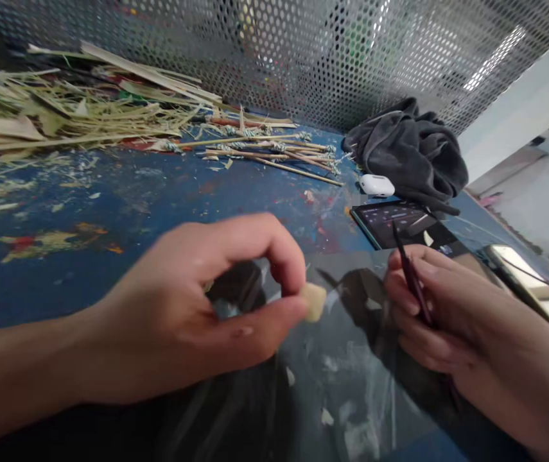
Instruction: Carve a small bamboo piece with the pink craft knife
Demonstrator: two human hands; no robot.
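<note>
Between the thumb and forefinger of my left hand [226, 295] a small, pale cream-coloured block [314, 301] is pinched, its free end pointing right. My right hand [447, 314] grips a slim, dark, pointed tool [413, 282] much like a pen, with the tip angled up and away. Whether that tip is a blade or a point I cannot tell. The two hands are apart, and the tool does not touch the block. Beneath them lies a dark grey, scuffed sheet [351, 385] with a few pale chips on it.
Pale plant strips [76, 115] are heaped at the back left, beside several thin sticks [274, 154] with bound ends. At the back right are a dark cloth [409, 147], a white earbud case [377, 185] and a phone [375, 221]. A perforated metal panel [293, 58] stands behind.
</note>
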